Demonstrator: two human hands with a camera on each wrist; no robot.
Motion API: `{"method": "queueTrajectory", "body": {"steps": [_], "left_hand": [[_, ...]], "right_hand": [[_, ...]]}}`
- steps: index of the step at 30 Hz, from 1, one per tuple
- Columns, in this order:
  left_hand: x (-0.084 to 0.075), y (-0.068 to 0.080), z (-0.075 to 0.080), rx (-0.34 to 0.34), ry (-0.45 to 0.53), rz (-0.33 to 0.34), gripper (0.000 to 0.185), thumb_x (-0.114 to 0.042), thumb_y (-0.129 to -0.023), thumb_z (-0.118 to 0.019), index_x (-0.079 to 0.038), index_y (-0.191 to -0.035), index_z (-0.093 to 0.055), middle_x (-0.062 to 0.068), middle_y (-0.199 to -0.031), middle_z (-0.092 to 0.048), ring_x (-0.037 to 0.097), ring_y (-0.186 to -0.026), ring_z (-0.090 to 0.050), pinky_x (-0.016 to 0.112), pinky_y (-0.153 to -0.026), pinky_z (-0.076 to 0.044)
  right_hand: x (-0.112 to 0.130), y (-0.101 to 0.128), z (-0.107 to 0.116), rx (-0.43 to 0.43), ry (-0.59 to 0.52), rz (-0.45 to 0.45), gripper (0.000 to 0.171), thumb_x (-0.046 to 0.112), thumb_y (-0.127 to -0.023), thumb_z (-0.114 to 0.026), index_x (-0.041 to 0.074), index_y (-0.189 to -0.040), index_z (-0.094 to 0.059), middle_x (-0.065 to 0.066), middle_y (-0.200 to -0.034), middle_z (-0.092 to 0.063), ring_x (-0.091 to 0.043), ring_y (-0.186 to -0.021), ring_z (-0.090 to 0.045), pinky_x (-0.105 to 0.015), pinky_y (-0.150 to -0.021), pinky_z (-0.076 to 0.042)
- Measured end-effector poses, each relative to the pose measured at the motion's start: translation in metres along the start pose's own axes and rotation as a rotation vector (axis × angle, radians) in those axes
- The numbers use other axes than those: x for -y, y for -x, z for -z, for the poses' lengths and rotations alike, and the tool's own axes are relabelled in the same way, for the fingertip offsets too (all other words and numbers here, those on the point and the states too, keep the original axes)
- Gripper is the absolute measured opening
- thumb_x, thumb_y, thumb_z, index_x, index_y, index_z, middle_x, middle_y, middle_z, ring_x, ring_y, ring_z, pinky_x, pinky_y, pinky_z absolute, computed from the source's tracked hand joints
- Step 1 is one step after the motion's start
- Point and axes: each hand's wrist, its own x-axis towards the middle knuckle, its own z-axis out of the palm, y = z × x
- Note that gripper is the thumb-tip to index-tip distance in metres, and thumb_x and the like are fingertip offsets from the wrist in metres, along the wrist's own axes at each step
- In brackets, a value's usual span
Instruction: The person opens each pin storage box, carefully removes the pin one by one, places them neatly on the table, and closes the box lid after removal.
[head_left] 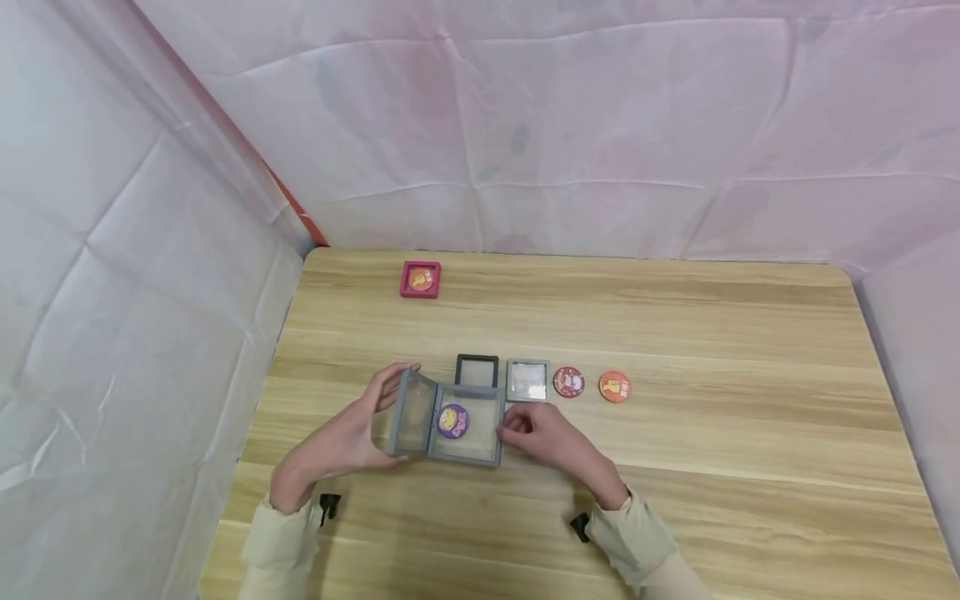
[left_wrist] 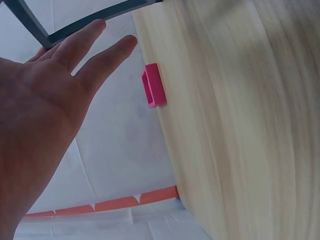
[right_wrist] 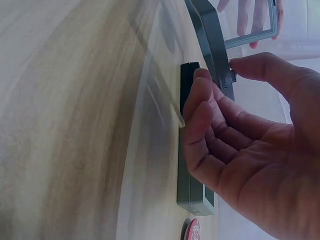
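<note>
Gray case gapes below mid-frame, purple badge near its hinge

From where I stand, the left hand spans the raised lid, thumb and fingers at opposite edges; the right hand pinches the right rim. If that pinch tips the case, I'd expect the badge to slide, assuming nothing holds it. Swinging the lid over while it crowds the hinge could trap it.

Soft light, slight blur, small grey frame glinting
</note>
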Motion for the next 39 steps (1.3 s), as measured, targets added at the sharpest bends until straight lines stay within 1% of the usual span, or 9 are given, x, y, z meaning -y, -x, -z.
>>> {"method": "queueTrajectory", "body": {"steps": [5,9,13,17,21,26,32,34,39], "left_hand": [[0.000,0.007,-0.001,0.002,0.005,0.008,0.130,0.008,-0.067,-0.094,-0.011,-0.166,-0.012,0.012,-0.175,-0.025,0.039,-0.159,-0.031,0.016,-0.127,-0.029],[0.001,0.012,-0.005,0.006,0.018,0.030,0.130,0.009,-0.067,-0.093,-0.012,-0.166,-0.012,0.013,-0.175,-0.025,0.035,-0.161,-0.028,0.016,-0.127,-0.027],[0.001,0.014,-0.009,0.009,0.025,0.054,0.130,0.009,-0.067,-0.093,-0.012,-0.166,-0.012,0.014,-0.175,-0.024,0.035,-0.162,-0.028,0.016,-0.127,-0.025],[0.000,0.013,-0.013,0.000,0.016,0.068,0.131,0.009,-0.067,-0.093,-0.013,-0.167,-0.012,0.011,-0.175,-0.024,0.035,-0.162,-0.028,0.027,-0.129,-0.028],[-0.001,0.012,-0.017,-0.009,0.013,0.068,0.131,0.011,-0.066,-0.092,-0.015,-0.167,-0.013,0.013,-0.175,-0.026,0.037,-0.161,-0.030,0.041,-0.129,-0.029],[0.001,0.011,-0.019,-0.013,0.000,0.076,0.132,0.011,-0.065,-0.092,-0.017,-0.167,-0.013,0.013,-0.174,-0.027,0.036,-0.160,-0.032,0.043,-0.128,-0.030],[0.003,0.010,-0.022,-0.010,0.003,0.059,0.134,0.013,-0.063,-0.092,-0.016,-0.167,-0.012,0.021,-0.173,-0.028,0.041,-0.159,-0.032,0.048,-0.127,-0.030],[0.003,0.010,-0.023,-0.011,0.003,0.065,0.134,0.013,-0.063,-0.092,-0.015,-0.167,-0.012,0.022,-0.172,-0.028,0.041,-0.159,-0.033,0.051,-0.127,-0.030],[0.001,0.009,-0.025,-0.011,0.011,0.118,0.131,0.013,-0.065,-0.092,-0.015,-0.167,-0.014,0.020,-0.172,-0.030,0.037,-0.160,-0.032,0.053,-0.128,-0.031]], "right_hand": [[-0.002,0.002,-0.004,0.010,0.019,0.009,0.015,0.020,-0.097,-0.071,0.007,-0.091,-0.075,0.002,-0.080,-0.070,-0.004,-0.072,-0.057,-0.017,-0.065,-0.049],[-0.005,0.003,-0.009,0.017,0.081,0.014,0.013,0.020,-0.097,-0.070,0.011,-0.089,-0.073,0.005,-0.078,-0.067,-0.001,-0.070,-0.055,-0.016,-0.065,-0.047],[-0.003,0.002,-0.014,0.017,0.136,0.017,0.012,0.017,-0.096,-0.067,0.013,-0.084,-0.070,0.010,-0.071,-0.061,0.000,-0.064,-0.050,-0.016,-0.060,-0.043],[0.000,0.000,-0.019,0.004,0.177,0.018,0.018,0.015,-0.094,-0.066,0.014,-0.077,-0.062,0.011,-0.065,-0.051,0.000,-0.058,-0.044,-0.015,-0.055,-0.036],[0.001,-0.002,-0.023,-0.013,0.218,0.028,0.024,0.013,-0.094,-0.065,0.014,-0.072,-0.057,0.011,-0.062,-0.048,-0.001,-0.057,-0.041,-0.016,-0.053,-0.034],[0.003,-0.003,-0.025,-0.020,0.237,0.029,0.027,0.011,-0.095,-0.066,0.014,-0.070,-0.056,0.011,-0.061,-0.047,-0.001,-0.056,-0.041,-0.016,-0.051,-0.033],[0.004,-0.003,-0.025,-0.010,0.272,0.023,0.028,0.012,-0.097,-0.066,0.014,-0.071,-0.058,0.010,-0.062,-0.047,-0.003,-0.056,-0.042,-0.017,-0.051,-0.033],[0.004,-0.004,-0.025,-0.007,0.290,0.021,0.029,0.012,-0.098,-0.066,0.014,-0.071,-0.058,0.010,-0.062,-0.047,-0.003,-0.056,-0.042,-0.018,-0.051,-0.033],[0.004,-0.004,-0.026,-0.003,0.305,0.018,0.028,0.012,-0.099,-0.065,0.014,-0.072,-0.058,0.009,-0.063,-0.046,-0.004,-0.058,-0.042,-0.018,-0.052,-0.033]]}}
